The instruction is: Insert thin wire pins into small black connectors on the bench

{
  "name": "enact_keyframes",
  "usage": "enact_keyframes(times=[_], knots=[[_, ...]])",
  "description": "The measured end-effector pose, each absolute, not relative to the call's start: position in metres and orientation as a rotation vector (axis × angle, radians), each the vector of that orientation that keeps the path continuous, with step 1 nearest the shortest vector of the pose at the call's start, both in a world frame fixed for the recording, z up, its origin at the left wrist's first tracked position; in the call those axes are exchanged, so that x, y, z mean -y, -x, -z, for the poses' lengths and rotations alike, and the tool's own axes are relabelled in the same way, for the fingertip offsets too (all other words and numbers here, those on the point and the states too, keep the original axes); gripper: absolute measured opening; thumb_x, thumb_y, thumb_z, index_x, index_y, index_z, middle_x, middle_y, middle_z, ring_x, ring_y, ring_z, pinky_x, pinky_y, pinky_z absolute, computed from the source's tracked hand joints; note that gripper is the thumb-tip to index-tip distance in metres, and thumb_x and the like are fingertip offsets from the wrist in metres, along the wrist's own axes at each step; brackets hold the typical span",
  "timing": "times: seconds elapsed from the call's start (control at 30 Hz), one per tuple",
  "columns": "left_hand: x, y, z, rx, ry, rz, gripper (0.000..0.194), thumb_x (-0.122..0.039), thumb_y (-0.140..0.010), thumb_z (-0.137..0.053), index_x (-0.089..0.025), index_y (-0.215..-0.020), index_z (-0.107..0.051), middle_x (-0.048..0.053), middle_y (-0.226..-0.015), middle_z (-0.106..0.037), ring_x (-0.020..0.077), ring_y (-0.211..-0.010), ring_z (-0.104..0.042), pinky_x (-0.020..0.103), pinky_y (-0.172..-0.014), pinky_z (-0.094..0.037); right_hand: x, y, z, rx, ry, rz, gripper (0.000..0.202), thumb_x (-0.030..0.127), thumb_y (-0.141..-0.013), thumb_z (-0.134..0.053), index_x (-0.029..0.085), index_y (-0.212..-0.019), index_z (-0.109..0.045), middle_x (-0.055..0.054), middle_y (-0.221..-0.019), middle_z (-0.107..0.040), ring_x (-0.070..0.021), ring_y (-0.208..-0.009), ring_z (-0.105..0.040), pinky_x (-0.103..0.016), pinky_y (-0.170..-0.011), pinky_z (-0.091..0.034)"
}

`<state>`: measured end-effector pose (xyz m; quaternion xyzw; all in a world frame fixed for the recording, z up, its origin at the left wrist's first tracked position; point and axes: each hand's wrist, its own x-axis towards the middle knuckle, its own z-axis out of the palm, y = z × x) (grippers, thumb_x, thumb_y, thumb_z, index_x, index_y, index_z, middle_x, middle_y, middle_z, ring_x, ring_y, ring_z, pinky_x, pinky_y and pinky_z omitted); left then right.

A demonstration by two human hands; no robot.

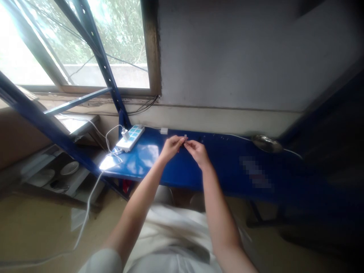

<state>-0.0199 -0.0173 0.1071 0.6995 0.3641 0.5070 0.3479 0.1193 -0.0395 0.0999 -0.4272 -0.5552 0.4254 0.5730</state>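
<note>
My left hand (172,147) and my right hand (196,150) meet above the blue tabletop (176,170), fingertips pinched close together. Between them is a tiny pale piece (185,136), too small to name. Both hands seem to hold it, the left from one side and the right from the other. A bit of red shows just under the left fingers; I cannot make out what it belongs to. Behind the hands, near the back edge, a small white block (164,131) lies on the table.
A white power strip (131,138) with a plugged-in charger (125,134) lies at the left, its cable (90,197) hanging down to the floor. Several tiny pieces lie along the back edge. A shiny metal dish (266,143) sits at the right. Blue shelf posts (99,57) rise at the left.
</note>
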Motion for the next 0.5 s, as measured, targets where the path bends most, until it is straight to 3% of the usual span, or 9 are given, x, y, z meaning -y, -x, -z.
enact_keyframes(times=[0.33, 0.5], knots=[[0.018, 0.019, -0.100, -0.889, -1.596, -1.314, 0.041, -0.046, -0.084, -0.047, -0.015, -0.104, -0.064, 0.001, -0.063, -0.056, 0.0077, -0.052, -0.047, 0.020, -0.052, -0.039, 0.024, -0.124, -0.085, 1.530, 1.027, -0.905, 0.034, 0.049, -0.065, -0.065, 0.015, -0.071, -0.060, -0.002, -0.067, -0.064, -0.0135, -0.062, -0.057, -0.026, -0.060, -0.045], [0.005, 0.019, -0.062, -1.054, -1.427, -1.509, 0.030, -0.039, -0.080, -0.053, -0.014, -0.092, -0.065, 0.002, -0.069, -0.059, 0.0097, -0.062, -0.052, 0.020, -0.059, -0.041, 0.000, -0.137, -0.070, 1.449, 1.204, -0.624, 0.028, 0.041, -0.066, -0.064, 0.015, -0.074, -0.060, -0.005, -0.069, -0.065, -0.0154, -0.063, -0.058, -0.028, -0.064, -0.046]])
